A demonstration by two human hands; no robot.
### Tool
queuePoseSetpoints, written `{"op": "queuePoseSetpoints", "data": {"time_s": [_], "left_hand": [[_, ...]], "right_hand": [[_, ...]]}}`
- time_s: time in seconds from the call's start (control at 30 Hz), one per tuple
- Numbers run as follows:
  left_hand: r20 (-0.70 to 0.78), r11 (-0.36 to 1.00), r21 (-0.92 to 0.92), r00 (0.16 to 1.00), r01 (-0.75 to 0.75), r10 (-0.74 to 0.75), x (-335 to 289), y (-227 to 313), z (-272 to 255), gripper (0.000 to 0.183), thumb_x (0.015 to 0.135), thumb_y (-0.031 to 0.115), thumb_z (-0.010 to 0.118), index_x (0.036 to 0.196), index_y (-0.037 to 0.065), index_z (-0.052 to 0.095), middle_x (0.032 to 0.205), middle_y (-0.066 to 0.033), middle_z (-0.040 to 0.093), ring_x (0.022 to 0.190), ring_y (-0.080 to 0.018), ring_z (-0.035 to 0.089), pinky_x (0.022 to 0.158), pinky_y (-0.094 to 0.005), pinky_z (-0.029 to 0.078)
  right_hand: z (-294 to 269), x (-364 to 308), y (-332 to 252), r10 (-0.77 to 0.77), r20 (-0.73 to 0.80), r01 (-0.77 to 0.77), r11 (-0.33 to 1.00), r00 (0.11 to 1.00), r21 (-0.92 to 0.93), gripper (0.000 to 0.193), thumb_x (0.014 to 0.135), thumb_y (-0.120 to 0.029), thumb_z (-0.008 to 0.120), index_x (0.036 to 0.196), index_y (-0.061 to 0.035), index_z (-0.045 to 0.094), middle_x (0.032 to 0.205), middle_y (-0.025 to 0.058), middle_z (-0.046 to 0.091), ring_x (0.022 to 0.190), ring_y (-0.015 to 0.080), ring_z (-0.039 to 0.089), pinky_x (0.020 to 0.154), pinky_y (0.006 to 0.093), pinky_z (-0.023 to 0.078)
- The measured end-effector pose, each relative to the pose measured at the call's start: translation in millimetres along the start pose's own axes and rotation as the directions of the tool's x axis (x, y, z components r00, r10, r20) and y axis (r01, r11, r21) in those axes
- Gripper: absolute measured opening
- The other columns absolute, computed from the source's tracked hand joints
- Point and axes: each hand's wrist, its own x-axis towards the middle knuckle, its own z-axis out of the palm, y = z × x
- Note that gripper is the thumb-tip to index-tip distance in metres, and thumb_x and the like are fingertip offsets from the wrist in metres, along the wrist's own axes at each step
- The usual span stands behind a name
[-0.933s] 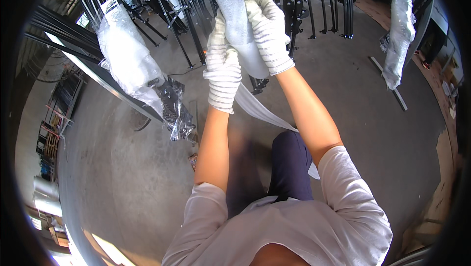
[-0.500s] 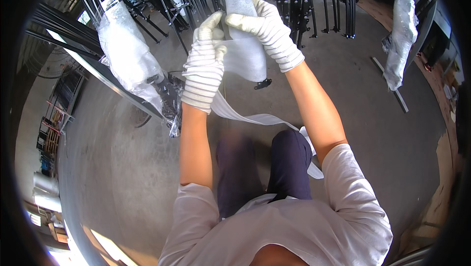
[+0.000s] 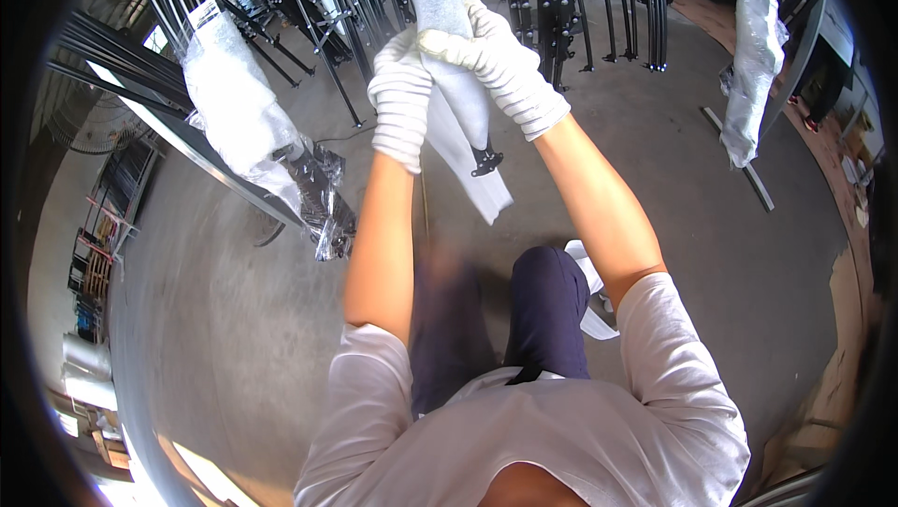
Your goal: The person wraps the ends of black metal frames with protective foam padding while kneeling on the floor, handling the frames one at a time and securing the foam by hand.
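Note:
A sheet of white foam wrap (image 3: 461, 103) is folded round a dark part, with a black metal fitting (image 3: 485, 163) sticking out at its lower end. My right hand (image 3: 491, 53), in a white glove with grey stripes, is closed on the wrap from the right, thumb across its front. On the left side my left hand (image 3: 402, 86), gloved alike, presses against the wrap with its fingers partly hidden behind it. Below the hands hangs a loose white foam strip (image 3: 482, 191) with a ragged end. More white strip (image 3: 597, 324) lies beside my right knee.
Bundles of black metal tubes (image 3: 552, 11) stand ahead. To the left, a bundle end wrapped in white foam and clear film (image 3: 229, 86) rests by a slanting metal rail (image 3: 201, 161). Another wrapped bundle (image 3: 753, 67) hangs at the right. A fan (image 3: 89, 123) stands far left.
The long strip that ran from my left hand to my right knee no longer spans there; a short end hangs below the wrap. My left hand has moved up against the wrap.

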Motion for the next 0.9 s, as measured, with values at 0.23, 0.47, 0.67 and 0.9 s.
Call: {"op": "queuePoseSetpoints", "data": {"time_s": [0.23,0.47,0.67,0.9], "left_hand": [[0.194,0.906,-0.330,0.920,-0.267,0.342,-9.2,7.3,18.0,0.062,0.064,0.012,0.080,0.115,0.005,0.045,0.101,-0.0025,0.057,0.094,-0.0125,0.055,0.084,-0.0262,0.045],[0.179,0.990,-0.138,0.984,0.006,0.019,7.3,10.5,-4.2,0.036,0.067,0.009,0.074,0.099,-0.002,0.061,0.094,-0.0075,0.065,0.080,-0.0134,0.062,0.075,-0.0252,0.050],[0.132,0.982,-0.190,0.990,-0.019,0.045,21.1,-7.0,-15.7,0.035,0.069,0.009,0.072,0.101,-0.003,0.061,0.096,-0.0085,0.064,0.082,-0.0149,0.061,0.076,-0.0269,0.049],[0.194,0.985,-0.173,0.981,0.020,0.014,32.3,-18.2,-21.2,0.033,0.071,0.011,0.072,0.099,-0.001,0.062,0.094,-0.0082,0.064,0.080,-0.0152,0.061,0.074,-0.0281,0.049]], "right_hand": [[-17.4,6.1,1.4,-0.084,0.148,0.128,0.936,0.985,-0.326,0.072,0.075,-0.042,0.065,0.127,0.0005,0.038,0.114,0.0083,0.054,0.108,0.0140,0.046,0.097,0.0279,0.033],[-43.8,13.6,-34.9,-0.060,0.226,0.152,0.897,0.972,-0.416,0.058,0.089,-0.046,0.044,0.126,-0.0019,0.044,0.124,0.0130,0.049,0.118,0.0169,0.043,0.103,0.0298,0.027],[-62.1,-9.5,-56.8,-0.138,-0.298,0.016,0.925,0.944,-0.380,0.020,0.085,-0.011,0.049,0.098,-0.0019,0.061,0.085,0.0070,0.064,0.071,0.0107,0.059,0.069,0.0238,0.050],[-74.5,-11.2,-5.5,-0.148,-0.419,-0.205,0.698,0.896,-0.686,0.035,0.083,-0.009,0.051,0.117,-0.0024,0.053,0.108,0.0101,0.060,0.092,0.0147,0.057,0.082,0.0253,0.044]]}}
